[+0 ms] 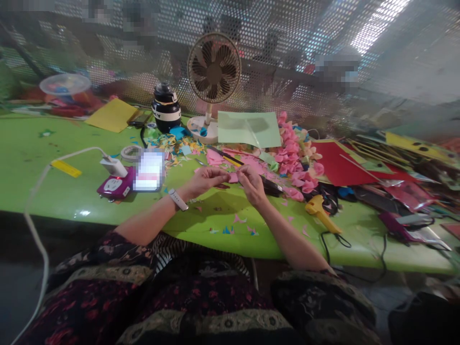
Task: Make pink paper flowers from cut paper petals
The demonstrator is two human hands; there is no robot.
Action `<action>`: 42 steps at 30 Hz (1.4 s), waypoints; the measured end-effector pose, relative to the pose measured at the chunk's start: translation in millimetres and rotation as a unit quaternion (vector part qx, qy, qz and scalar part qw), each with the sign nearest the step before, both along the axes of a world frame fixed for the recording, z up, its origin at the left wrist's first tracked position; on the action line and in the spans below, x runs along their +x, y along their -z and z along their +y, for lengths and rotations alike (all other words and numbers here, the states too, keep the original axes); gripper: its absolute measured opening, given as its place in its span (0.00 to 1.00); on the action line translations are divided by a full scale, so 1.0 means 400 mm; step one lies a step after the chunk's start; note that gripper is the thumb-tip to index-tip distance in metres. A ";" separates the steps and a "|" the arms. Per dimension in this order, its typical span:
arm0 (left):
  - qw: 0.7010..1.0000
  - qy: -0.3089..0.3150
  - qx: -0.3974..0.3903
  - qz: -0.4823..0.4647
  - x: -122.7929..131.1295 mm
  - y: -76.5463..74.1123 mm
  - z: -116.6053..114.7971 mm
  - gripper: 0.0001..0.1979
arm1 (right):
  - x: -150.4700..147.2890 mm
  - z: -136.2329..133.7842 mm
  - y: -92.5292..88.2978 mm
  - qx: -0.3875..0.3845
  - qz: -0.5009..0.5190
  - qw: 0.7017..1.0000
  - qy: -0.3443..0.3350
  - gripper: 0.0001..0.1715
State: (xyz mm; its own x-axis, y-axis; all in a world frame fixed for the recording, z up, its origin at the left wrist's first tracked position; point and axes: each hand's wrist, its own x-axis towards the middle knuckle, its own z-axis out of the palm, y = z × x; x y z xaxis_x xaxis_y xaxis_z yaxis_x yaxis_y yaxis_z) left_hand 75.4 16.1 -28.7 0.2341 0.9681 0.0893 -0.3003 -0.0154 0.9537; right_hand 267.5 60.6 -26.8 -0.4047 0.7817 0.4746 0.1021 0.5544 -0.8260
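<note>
Between my two hands is a small piece of pink paper (233, 178), level with my fingertips. My left hand (208, 180), with a pale watch band on its wrist, pinches the paper's left side. The fingers of my right hand (252, 184) are closed on its right side and partly cover it. Behind the hands lie more pink paper pieces (253, 163) and a long black and yellow tool (232, 159), whose kind I cannot make out. To the right runs a row of pink paper flowers (291, 153).
The green table (43, 177) carries a fan (213, 72), a dark jug (166, 110), a phone (148, 170) and a purple power strip (114, 184). A yellow glue gun (321, 213) lies right, near red paper (338, 163). Paper scraps (226, 230) dot the front edge.
</note>
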 end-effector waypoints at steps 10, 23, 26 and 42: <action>0.998 0.024 -0.044 0.024 0.002 -0.004 -0.006 0.18 | -0.009 -0.006 -0.003 0.141 -0.031 0.989 0.020 0.16; 0.996 0.041 -0.005 0.077 0.002 0.009 0.001 0.18 | -0.003 -0.007 0.003 0.134 -0.124 0.983 0.034 0.21; 0.997 0.034 0.000 0.066 0.002 0.009 0.002 0.18 | -0.005 -0.007 0.005 0.122 -0.159 0.979 0.025 0.25; 0.997 -0.070 0.001 0.028 -0.009 -0.001 0.016 0.14 | 0.016 0.017 -0.023 0.057 -0.075 0.991 0.097 0.32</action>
State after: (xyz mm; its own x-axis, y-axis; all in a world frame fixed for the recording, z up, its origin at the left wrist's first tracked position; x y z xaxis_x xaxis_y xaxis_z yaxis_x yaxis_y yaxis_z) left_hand 71.7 22.7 -28.2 0.1015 0.9915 0.0809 -0.2405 -0.0544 0.9691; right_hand 274.1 67.3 -17.7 -0.3245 0.7970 0.5093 0.3338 0.6003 -0.7268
